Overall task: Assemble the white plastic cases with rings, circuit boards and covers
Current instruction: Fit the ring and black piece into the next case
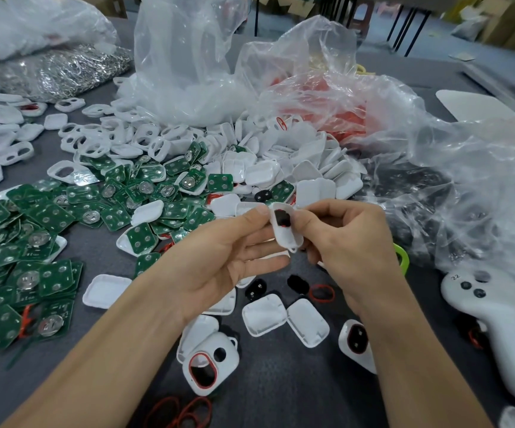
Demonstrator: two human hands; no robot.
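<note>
Head view: the white case (285,239) is held up between both grips, tilted, with a black pad (280,217) showing in its window. The left grip (219,251) lies palm up and pinches the case's left edge between thumb and fingers. The right grip (345,239) curls round the case's right side, thumb on the front.

Just below the grips, on the grey desk (280,396), two white covers (263,315) lie touching side by side, near two loose black pads (254,291) and a red ring (321,293). Nearer the person lie a second case (219,366), with a red ring in its opening, and a third case (347,342), with a black pad in it.

Left of the left grip spreads a heap of green circuit boards (49,217). Beyond the grips are a pile of white shells (280,168) and clear plastic bags (188,57). Right of the right grip lies a white controller (497,329).
</note>
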